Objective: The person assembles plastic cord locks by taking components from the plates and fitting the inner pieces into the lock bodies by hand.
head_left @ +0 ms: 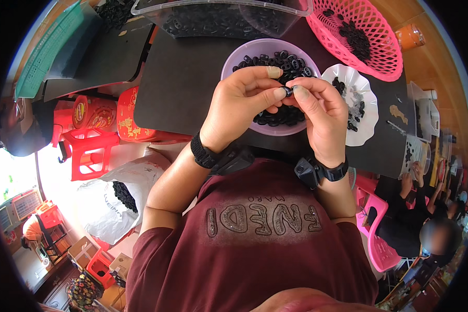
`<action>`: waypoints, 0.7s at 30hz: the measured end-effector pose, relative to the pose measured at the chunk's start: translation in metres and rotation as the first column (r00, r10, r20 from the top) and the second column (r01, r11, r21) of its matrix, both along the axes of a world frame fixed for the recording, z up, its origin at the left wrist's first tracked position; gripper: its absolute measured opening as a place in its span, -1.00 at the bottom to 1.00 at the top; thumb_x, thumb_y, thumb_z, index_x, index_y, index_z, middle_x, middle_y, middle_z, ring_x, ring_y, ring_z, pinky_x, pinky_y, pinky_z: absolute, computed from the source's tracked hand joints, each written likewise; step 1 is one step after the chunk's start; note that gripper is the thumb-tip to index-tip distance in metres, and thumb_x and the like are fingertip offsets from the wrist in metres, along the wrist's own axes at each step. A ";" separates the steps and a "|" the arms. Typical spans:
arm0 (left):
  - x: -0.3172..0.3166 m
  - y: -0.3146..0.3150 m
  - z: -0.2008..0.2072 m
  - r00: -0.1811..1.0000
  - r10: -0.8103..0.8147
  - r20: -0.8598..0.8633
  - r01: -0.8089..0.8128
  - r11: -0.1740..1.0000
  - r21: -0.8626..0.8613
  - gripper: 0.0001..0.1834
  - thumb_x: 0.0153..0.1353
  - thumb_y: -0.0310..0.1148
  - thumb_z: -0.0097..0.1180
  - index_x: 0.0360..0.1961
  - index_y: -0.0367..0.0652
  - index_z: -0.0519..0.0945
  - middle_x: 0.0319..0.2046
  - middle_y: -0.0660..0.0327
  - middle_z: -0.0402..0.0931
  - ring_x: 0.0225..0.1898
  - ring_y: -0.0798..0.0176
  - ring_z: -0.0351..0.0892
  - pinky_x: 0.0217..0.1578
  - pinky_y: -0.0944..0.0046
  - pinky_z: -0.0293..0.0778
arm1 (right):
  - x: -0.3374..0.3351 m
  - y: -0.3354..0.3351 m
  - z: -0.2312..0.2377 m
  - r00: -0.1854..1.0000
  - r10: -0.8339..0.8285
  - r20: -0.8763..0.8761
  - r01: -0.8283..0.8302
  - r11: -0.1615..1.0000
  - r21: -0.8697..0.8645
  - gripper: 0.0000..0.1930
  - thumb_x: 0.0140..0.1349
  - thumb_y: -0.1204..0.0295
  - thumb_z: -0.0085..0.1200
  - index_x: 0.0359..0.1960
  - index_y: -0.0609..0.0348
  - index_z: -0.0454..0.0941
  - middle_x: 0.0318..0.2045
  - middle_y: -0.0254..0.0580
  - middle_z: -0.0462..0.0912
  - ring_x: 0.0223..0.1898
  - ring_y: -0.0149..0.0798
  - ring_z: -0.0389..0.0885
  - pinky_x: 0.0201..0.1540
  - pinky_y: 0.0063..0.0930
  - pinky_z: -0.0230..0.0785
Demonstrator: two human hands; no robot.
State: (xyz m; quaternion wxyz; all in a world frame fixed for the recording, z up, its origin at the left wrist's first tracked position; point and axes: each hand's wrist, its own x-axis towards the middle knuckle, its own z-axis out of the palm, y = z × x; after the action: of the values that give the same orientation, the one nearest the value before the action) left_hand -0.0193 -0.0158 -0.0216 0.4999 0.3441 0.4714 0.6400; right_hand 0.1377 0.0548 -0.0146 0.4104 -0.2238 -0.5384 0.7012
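My left hand [244, 96] and my right hand [323, 109] meet over a lilac bowl [238, 54]. A small, glossy black plastic piece [288, 91] is pinched between both thumbs and fingers; its exact kind is too small to tell. Beneath them, the bowl holds many small black oval pieces [291, 61], some showing two holes. Just right of my right hand stands a white scalloped dish [368, 96] with small black parts in it. Covers sit on some of my fingertips, and each wrist wears a black band.
A clear bin [179, 23] of black parts stands behind the bowl on the dark table [182, 83]. At the far right is a pink lattice basket [392, 65]. An open white sack [101, 218] and a red stool [88, 151] are on the left. Other people sit at the right.
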 end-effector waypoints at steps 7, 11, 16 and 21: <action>0.000 -0.007 0.005 0.992 0.018 -0.128 -0.013 0.999 0.041 -0.62 0.20 -0.57 0.21 0.06 -0.32 0.49 -0.28 0.19 0.63 -0.31 0.43 0.60 -0.25 0.44 0.56 | 0.005 0.008 0.006 0.996 -0.028 0.085 0.025 0.999 0.035 -0.82 0.26 0.51 0.17 -0.14 0.31 0.59 -0.27 -0.23 0.66 -0.33 -0.44 0.60 -0.20 -0.61 0.49; -0.002 -0.008 0.011 0.987 -0.003 -0.160 0.009 0.999 0.040 -0.60 0.22 -0.62 0.17 0.09 -0.34 0.45 -0.21 0.13 0.61 -0.24 0.36 0.61 -0.19 0.39 0.58 | 0.003 0.013 0.013 0.993 -0.031 0.110 0.021 0.996 0.092 -0.82 0.24 0.51 0.19 -0.15 0.31 0.61 -0.33 -0.28 0.65 -0.35 -0.49 0.59 -0.27 -0.65 0.48; -0.002 -0.011 0.016 0.982 -0.019 -0.186 0.017 1.000 -0.010 -0.58 0.20 -0.63 0.18 0.09 -0.35 0.41 -0.22 0.12 0.61 -0.24 0.34 0.62 -0.18 0.39 0.58 | 0.000 0.013 0.019 0.974 -0.041 0.222 0.017 0.994 0.109 -0.85 0.23 0.51 0.20 -0.18 0.28 0.64 -0.42 -0.34 0.63 -0.42 -0.56 0.56 -0.33 -0.70 0.47; -0.001 -0.013 0.017 0.978 -0.021 -0.206 0.018 1.000 -0.019 -0.59 0.19 -0.63 0.19 0.06 -0.34 0.42 -0.22 0.13 0.60 -0.26 0.36 0.61 -0.19 0.40 0.57 | -0.001 0.012 0.021 0.967 -0.046 0.250 0.014 0.992 0.128 -0.86 0.23 0.51 0.20 -0.19 0.27 0.65 -0.43 -0.36 0.64 -0.43 -0.56 0.56 -0.34 -0.72 0.45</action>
State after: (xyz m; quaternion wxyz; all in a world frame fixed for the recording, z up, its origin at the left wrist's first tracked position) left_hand -0.0206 -0.0288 -0.0046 0.4577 0.4087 0.5227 0.5918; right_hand 0.1366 0.0668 0.0060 0.3623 -0.2930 -0.6256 0.6257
